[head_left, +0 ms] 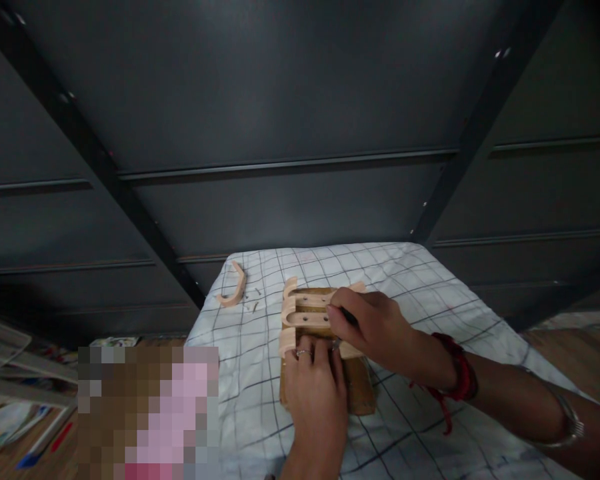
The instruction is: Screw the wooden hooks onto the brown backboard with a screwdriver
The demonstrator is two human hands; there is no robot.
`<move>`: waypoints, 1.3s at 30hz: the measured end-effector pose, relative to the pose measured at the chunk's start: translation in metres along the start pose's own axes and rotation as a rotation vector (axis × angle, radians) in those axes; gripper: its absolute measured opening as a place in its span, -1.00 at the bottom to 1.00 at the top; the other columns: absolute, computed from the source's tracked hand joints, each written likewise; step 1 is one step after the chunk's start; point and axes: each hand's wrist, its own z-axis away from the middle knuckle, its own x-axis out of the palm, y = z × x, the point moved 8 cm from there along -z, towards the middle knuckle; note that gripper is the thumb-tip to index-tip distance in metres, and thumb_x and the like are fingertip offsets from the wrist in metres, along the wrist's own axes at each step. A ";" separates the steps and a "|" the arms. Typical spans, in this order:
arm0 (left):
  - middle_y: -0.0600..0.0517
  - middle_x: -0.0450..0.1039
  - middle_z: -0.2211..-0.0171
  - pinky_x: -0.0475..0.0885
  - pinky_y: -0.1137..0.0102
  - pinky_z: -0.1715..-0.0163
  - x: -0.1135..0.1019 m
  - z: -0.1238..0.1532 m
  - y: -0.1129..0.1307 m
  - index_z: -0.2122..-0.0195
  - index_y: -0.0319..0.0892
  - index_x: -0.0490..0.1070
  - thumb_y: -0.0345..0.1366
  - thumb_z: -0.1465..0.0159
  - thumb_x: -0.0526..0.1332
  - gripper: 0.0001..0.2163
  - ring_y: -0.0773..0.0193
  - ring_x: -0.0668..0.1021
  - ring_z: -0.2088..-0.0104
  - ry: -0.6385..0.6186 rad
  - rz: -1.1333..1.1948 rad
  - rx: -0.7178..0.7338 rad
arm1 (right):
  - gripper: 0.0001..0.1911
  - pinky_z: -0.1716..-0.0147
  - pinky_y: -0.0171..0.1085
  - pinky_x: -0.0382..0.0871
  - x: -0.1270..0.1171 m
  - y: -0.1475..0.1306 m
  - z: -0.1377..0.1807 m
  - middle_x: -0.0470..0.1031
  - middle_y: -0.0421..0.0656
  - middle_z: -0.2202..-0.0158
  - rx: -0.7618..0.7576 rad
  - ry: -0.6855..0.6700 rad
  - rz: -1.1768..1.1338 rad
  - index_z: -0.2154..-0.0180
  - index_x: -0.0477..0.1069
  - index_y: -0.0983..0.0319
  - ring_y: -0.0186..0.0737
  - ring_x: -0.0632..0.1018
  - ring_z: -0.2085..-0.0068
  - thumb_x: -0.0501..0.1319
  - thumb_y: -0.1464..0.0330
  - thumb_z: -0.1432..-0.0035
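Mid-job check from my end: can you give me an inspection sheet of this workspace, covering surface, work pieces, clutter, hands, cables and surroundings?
Surface: white cloth with a dark grid pattern, wrinkled, spread over a raised surface.
Work pieces: pale slotted wooden pieces lying on a darker brown wooden board.
Clutter: one loose curved pale wooden piece at the cloth's far left; a few small fasteners beside it, type unclear.
Hands: left hand, ring on one finger, presses down on the wooden pieces; right hand, red thread at the wrist, grips a thin dark tool with its tip at the pieces.
Cables: nothing seen.
Surroundings: dark panelled wall behind; papers on the floor at left.
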 end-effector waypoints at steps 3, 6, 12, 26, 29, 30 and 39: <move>-0.03 0.41 0.31 0.32 0.21 0.38 0.001 0.000 0.001 0.35 -0.18 0.41 -0.41 -0.19 0.00 -0.81 0.15 0.36 0.39 -0.001 -0.016 0.012 | -0.71 0.69 -0.41 0.14 0.001 -0.002 0.000 0.35 -0.21 0.73 -0.012 0.004 0.007 0.57 0.18 0.24 -0.39 0.37 0.69 -0.12 0.46 -0.15; -0.03 0.42 0.31 0.32 0.22 0.37 0.001 -0.001 0.002 0.35 -0.19 0.41 -0.42 -0.19 -0.01 -0.80 0.16 0.37 0.39 -0.001 -0.004 0.018 | -0.71 0.69 -0.40 0.13 0.002 -0.001 0.000 0.34 -0.22 0.74 -0.001 -0.001 0.015 0.57 0.17 0.23 -0.38 0.37 0.69 -0.13 0.45 -0.15; -0.05 0.42 0.30 0.34 0.19 0.32 0.003 -0.002 0.002 0.34 -0.20 0.40 -0.44 -0.18 0.01 -0.82 0.12 0.40 0.31 -0.009 0.055 0.027 | -0.73 0.70 -0.41 0.11 0.007 0.000 0.002 0.34 -0.23 0.73 -0.001 -0.031 0.031 0.56 0.18 0.23 -0.39 0.36 0.69 -0.13 0.44 -0.15; 0.00 0.39 0.39 0.41 0.21 0.38 0.001 0.004 -0.005 0.36 -0.17 0.35 -0.45 -0.13 0.12 -0.91 0.15 0.43 0.37 0.099 0.157 0.066 | -0.66 0.71 -0.43 0.10 0.000 0.000 -0.002 0.31 -0.26 0.77 0.008 0.056 0.066 0.59 0.20 0.23 -0.43 0.35 0.72 -0.15 0.42 -0.18; -0.04 0.39 0.33 0.42 0.23 0.34 0.000 0.009 -0.008 0.29 -0.21 0.33 -0.44 -0.15 0.11 -0.89 0.15 0.44 0.31 0.105 0.152 0.080 | -0.66 0.71 -0.43 0.11 -0.001 0.002 -0.002 0.32 -0.26 0.76 0.008 0.068 0.061 0.58 0.20 0.23 -0.43 0.36 0.71 -0.15 0.42 -0.19; -0.05 0.39 0.32 0.41 0.22 0.33 -0.001 0.011 -0.008 0.28 -0.22 0.33 -0.43 -0.16 0.08 -0.89 0.15 0.44 0.30 0.109 0.131 0.107 | -0.67 0.71 -0.43 0.10 0.000 0.002 -0.002 0.33 -0.26 0.76 0.004 0.056 0.063 0.58 0.20 0.23 -0.42 0.36 0.71 -0.15 0.42 -0.19; -0.05 0.45 0.26 0.36 0.31 0.30 -0.013 0.026 0.008 0.23 -0.25 0.37 -0.44 -0.23 -0.06 -0.78 0.21 0.46 0.23 0.261 -0.093 0.341 | -0.68 0.71 -0.42 0.07 0.006 -0.003 -0.006 0.29 -0.29 0.75 -0.033 0.031 0.046 0.57 0.16 0.22 -0.45 0.31 0.72 -0.16 0.44 -0.20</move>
